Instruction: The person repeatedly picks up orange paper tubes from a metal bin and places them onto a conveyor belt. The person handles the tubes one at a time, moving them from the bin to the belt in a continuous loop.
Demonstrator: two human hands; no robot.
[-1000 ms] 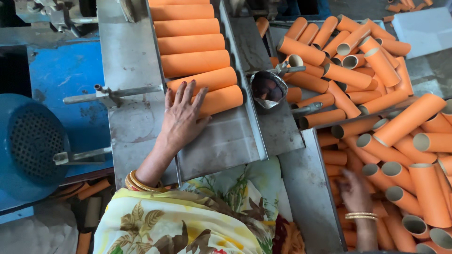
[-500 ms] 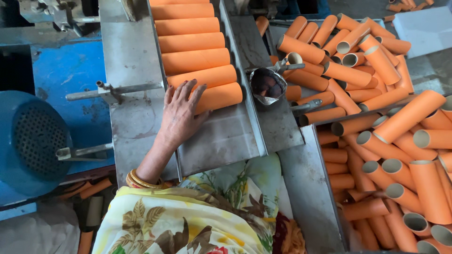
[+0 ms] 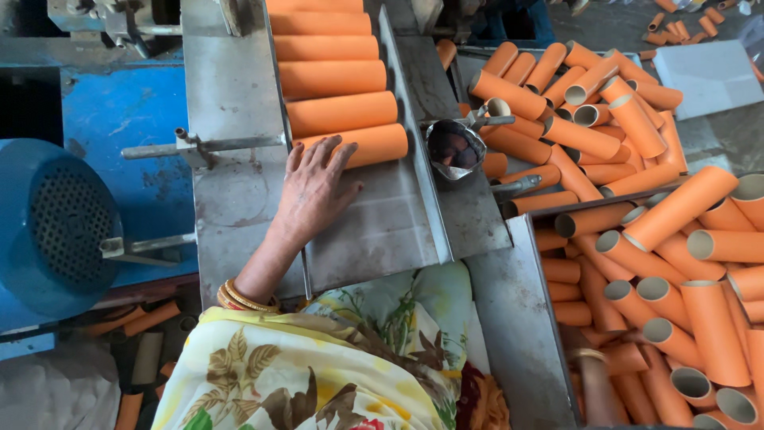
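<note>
The left hand [image 3: 312,189] is resting flat on the metal chute [image 3: 374,231], fingers spread and released, fingertips touching the nearest orange tube [image 3: 354,146]. That tube is lying crosswise just beyond the fingers, its long axis running left to right, last in a row of tubes [image 3: 326,60] stretching away up the chute. The right hand [image 3: 593,374] is dipping into the bin of tubes [image 3: 676,263]; I cannot tell its grip. Compared with a second ago, the right hand is sitting lower and is more hidden.

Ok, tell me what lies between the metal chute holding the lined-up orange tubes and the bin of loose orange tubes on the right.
In the head view, a flat grey metal ledge carrying a small round metal cup.
</note>
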